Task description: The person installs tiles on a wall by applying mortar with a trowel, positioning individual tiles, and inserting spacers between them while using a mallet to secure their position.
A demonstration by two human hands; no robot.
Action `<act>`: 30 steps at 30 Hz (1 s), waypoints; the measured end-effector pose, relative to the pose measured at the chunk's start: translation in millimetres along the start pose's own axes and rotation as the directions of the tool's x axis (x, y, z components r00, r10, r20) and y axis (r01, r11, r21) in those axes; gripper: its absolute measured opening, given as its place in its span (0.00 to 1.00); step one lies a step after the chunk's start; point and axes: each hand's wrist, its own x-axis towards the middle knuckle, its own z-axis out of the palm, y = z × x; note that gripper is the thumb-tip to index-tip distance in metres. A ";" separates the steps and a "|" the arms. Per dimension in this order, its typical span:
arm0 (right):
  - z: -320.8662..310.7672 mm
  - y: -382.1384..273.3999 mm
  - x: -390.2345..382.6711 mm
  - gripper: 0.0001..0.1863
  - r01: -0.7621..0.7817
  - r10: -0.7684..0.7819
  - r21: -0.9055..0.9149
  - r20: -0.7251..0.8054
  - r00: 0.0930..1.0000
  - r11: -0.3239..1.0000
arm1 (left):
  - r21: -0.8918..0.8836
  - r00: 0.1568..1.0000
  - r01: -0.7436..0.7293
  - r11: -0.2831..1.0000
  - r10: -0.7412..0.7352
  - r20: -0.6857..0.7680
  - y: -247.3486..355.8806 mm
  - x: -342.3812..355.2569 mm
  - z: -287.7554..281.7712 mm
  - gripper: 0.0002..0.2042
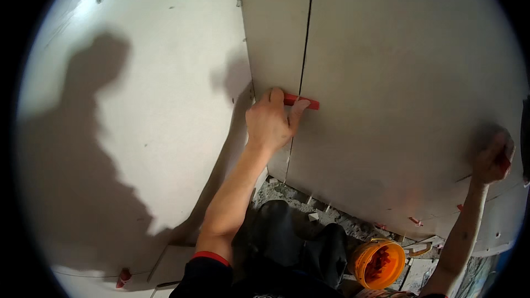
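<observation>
My left hand (271, 121) presses a red plastic wedge (312, 104) against the pale wall tile, its fingers and thumb closed on it. The wedge lies crosswise over the dark vertical joint (306, 38) between two large tiles. Out at the far right, my right hand (493, 157) is closed beside the wall. Something red (503, 164) shows between its fingers, mostly hidden, so its kind is unclear. Below, an orange bucket (361, 265) holds several red wedges (379, 262).
Along the wall's lower edge, more red wedges (415, 221) and pale clips (328, 208) sit at the joint. The floor strip (281, 191) is rough and strewn with rubble. A side wall (182, 77) meets the tiles at left, with a red wedge (123, 278) near its base.
</observation>
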 end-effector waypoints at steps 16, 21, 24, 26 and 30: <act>44.3 -223.1 -136.3 0.16 -0.659 0.477 -0.074 0.751 0.457 0.749 | -0.696 0.948 0.311 0.648 -0.161 0.274 28.2 -84.6 -35.4 0.13; 47.2 -313.4 -203.4 0.15 -0.584 0.291 -0.141 0.941 0.171 0.800 | -0.732 0.941 0.333 0.594 -0.164 0.295 59.8 -185.8 -25.4 0.14; 39.5 -322.9 -207.2 0.19 -0.532 0.064 0.040 0.982 0.176 0.846 | -0.705 0.941 0.338 0.624 -0.243 0.236 46.2 -203.4 -19.4 0.11; 39.0 -313.1 -194.7 0.20 -0.472 -0.025 0.185 0.946 0.324 0.862 | -0.646 0.904 0.427 0.632 -0.284 0.319 34.5 -210.0 -19.4 0.10; 31.1 -308.9 -165.6 0.18 -0.746 0.127 -0.030 0.989 0.073 0.665 | -0.525 0.858 0.397 0.753 -0.100 0.505 37.3 -210.6 -37.1 0.13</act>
